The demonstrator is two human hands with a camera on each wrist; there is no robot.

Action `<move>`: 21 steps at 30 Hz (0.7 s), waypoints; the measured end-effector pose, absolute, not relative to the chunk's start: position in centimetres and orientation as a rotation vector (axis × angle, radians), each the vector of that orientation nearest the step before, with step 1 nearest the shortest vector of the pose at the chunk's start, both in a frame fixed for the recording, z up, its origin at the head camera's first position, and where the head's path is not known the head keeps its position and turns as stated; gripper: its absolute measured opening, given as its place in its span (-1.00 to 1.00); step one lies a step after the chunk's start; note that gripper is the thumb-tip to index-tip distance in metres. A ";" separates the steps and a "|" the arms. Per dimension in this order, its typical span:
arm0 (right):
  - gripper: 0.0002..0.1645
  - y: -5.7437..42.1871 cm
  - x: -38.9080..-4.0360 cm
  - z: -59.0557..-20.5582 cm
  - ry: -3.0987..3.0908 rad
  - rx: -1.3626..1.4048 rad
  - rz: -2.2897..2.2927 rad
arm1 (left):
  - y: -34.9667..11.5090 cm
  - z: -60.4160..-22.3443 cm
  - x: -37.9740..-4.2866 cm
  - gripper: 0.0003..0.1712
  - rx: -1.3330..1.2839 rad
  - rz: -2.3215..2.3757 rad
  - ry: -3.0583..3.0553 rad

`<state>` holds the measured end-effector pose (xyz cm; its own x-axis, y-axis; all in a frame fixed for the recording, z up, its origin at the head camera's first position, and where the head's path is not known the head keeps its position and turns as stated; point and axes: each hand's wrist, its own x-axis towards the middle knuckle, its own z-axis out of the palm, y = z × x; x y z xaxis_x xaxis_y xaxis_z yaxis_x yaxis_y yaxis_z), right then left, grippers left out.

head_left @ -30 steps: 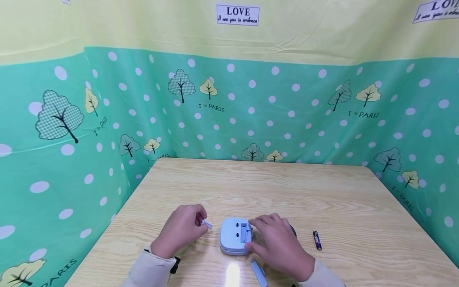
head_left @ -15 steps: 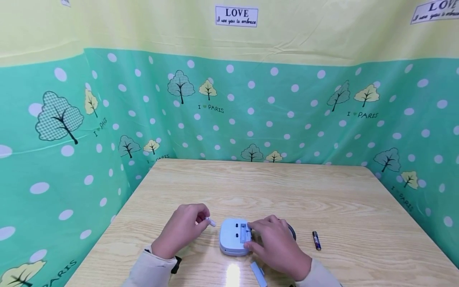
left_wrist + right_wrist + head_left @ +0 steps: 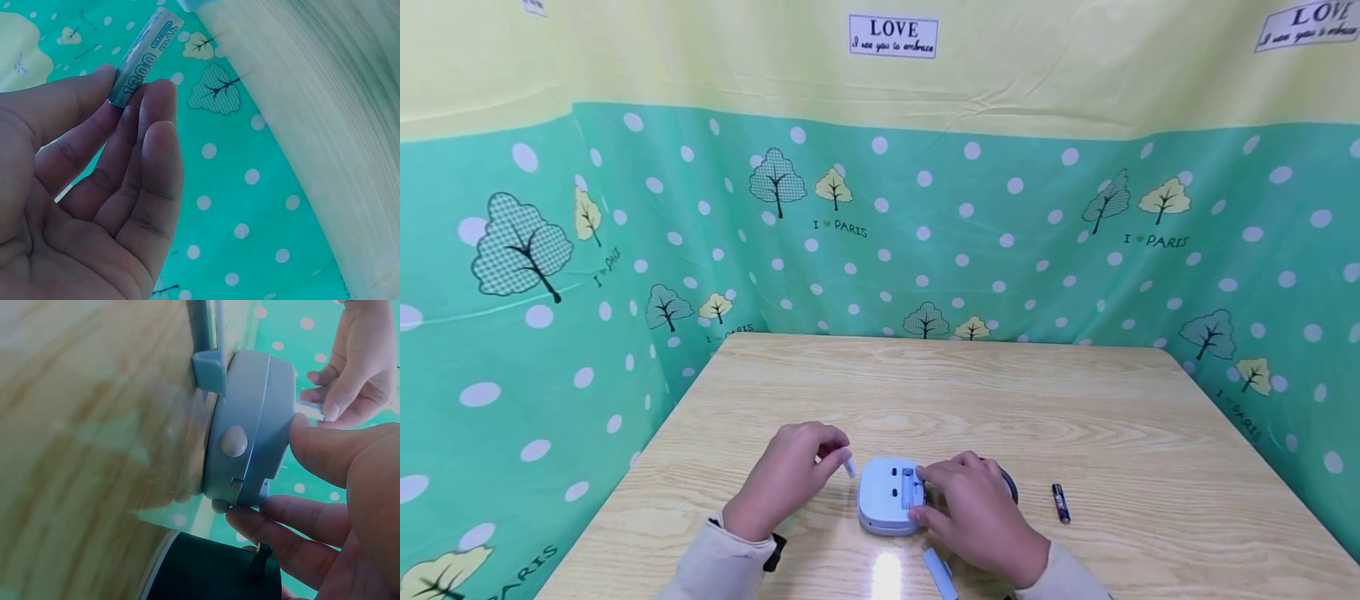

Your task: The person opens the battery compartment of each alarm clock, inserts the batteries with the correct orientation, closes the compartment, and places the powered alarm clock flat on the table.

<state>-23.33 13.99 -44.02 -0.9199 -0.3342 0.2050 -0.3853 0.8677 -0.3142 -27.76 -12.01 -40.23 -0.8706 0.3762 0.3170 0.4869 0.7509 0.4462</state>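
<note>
Compartment [image 3: 907, 490] in blue device [image 3: 877, 498] lies uncovered, contents unclear.

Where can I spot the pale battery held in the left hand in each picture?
Head: below centre, the pale battery is just left of the light-blue device.
Left wrist: near the top, left of centre, the pale battery.
Right wrist: right of centre, above the middle, the pale battery.
Shared landmark: the left hand pinching it.

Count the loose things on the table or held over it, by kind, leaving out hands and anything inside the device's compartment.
Loose batteries: 2
Light-blue device: 1
Light-blue strip: 1
Dark cylinder: 1
Total: 5
</note>
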 end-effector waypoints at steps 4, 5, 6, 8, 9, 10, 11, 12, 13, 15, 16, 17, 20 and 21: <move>-0.34 14.0 -23.4 -44.0 -2.904 0.558 0.528 | -11.5 -39.9 -27.8 -0.92 -0.684 -0.798 -2.736; -0.34 14.0 -23.4 -44.0 -2.905 0.556 0.528 | -11.4 -39.9 -27.8 -0.91 -0.678 -0.805 -2.738; -0.34 14.0 -23.4 -44.0 -2.905 0.555 0.527 | -11.3 -39.8 -27.8 -0.91 -0.679 -0.804 -2.735; -0.34 14.0 -23.4 -44.0 -2.903 0.555 0.526 | -11.0 -39.7 -27.9 -0.90 -0.683 -0.812 -2.730; -0.34 14.0 -23.4 -44.1 -2.901 0.555 0.524 | -10.9 -39.7 -27.9 -0.90 -0.686 -0.814 -2.726; -0.35 14.1 -23.4 -44.1 -2.896 0.555 0.522 | -10.8 -39.6 -27.9 -0.90 -0.688 -0.816 -2.723; -0.35 14.1 -23.4 -44.1 -2.892 0.556 0.521 | -10.7 -39.6 -27.9 -0.90 -0.689 -0.820 -2.719; -0.35 14.1 -23.4 -44.1 -2.887 0.558 0.518 | -10.6 -39.6 -27.9 -0.90 -0.691 -0.823 -2.716; -0.35 14.1 -23.4 -44.1 -2.880 0.560 0.516 | -10.5 -39.5 -27.9 -0.90 -0.692 -0.827 -2.713; -0.36 14.1 -23.4 -44.1 -2.869 0.565 0.510 | -10.2 -39.5 -27.9 -0.90 -0.699 -0.827 -2.705; -0.37 14.1 -23.3 -44.1 -2.864 0.568 0.508 | -10.1 -39.5 -28.0 -0.89 -0.707 -0.830 -2.699; -0.37 14.1 -23.3 -44.1 -2.858 0.571 0.506 | -10.0 -39.5 -28.0 -0.88 -0.716 -0.830 -2.693; -0.37 14.1 -23.3 -44.1 -2.844 0.578 0.500 | -9.8 -39.6 -28.0 -0.85 -0.745 -0.824 -2.679; -0.37 14.1 -23.3 -44.2 -2.842 0.579 0.499 | -9.7 -39.5 -28.0 -0.83 -0.756 -0.824 -2.674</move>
<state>-23.26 14.10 -44.15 -0.9036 -0.3430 0.2565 -0.4099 0.8662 -0.2857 -28.05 -9.67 -39.55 -0.8364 0.4060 0.3682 0.5428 0.7066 0.4539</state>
